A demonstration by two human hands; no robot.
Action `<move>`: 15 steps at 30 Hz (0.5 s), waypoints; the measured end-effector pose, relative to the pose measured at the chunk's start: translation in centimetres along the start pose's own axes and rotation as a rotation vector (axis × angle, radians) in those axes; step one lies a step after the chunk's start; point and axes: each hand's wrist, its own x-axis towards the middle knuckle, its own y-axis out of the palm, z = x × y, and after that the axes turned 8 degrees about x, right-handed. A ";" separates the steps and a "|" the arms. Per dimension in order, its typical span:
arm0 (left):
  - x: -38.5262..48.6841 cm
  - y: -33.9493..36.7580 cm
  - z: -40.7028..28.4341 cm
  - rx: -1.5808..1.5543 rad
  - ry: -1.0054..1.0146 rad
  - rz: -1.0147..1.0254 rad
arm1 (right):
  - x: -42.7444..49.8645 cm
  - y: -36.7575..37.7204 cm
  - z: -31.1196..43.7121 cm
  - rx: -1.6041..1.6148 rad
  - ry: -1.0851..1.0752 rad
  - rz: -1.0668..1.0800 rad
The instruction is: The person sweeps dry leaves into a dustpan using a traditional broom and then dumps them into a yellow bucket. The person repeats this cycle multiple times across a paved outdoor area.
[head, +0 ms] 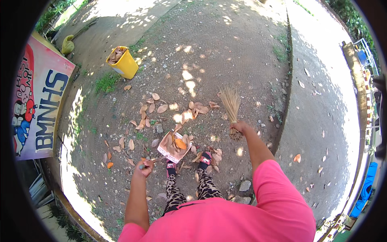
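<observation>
My left hand (146,168) grips the handle of a dustpan (165,153), which has dry brown leaves and one orange leaf (180,143) in its pan, in front of my feet. Out to the right, my right hand (239,127) is closed around the bound end of a stick broom (230,103), its bristles spread away from me. Fallen leaves (198,109) lie on the gravelly ground beyond the pan. More leaves (216,155) lie beside my right foot.
A yellow bin (127,65) full of dry leaves stands at the upper left. A painted sign (45,99) is at the far left. Stones (245,185) lie right of my legs. A concrete edge (286,103) runs along the right, with scattered leaves on the pavement (314,121) past it.
</observation>
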 end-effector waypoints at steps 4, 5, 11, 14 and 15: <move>0.5 -1.5 0.0 -0.027 0.092 -0.008 | -8.6 3.5 1.9 -0.250 0.025 0.343; 1.0 -1.8 0.0 -0.012 0.125 -0.006 | -11.1 2.5 1.9 -0.254 0.012 0.374; 3.5 -1.5 0.6 0.004 0.215 -0.078 | -20.1 -4.3 2.9 -0.457 -0.108 0.311; 3.2 -1.6 0.5 -0.010 0.219 -0.087 | -15.9 -3.1 5.4 -0.449 -0.173 0.157; 3.2 -1.1 0.6 -0.014 0.206 -0.074 | -11.7 -2.2 4.8 -0.370 -0.162 0.176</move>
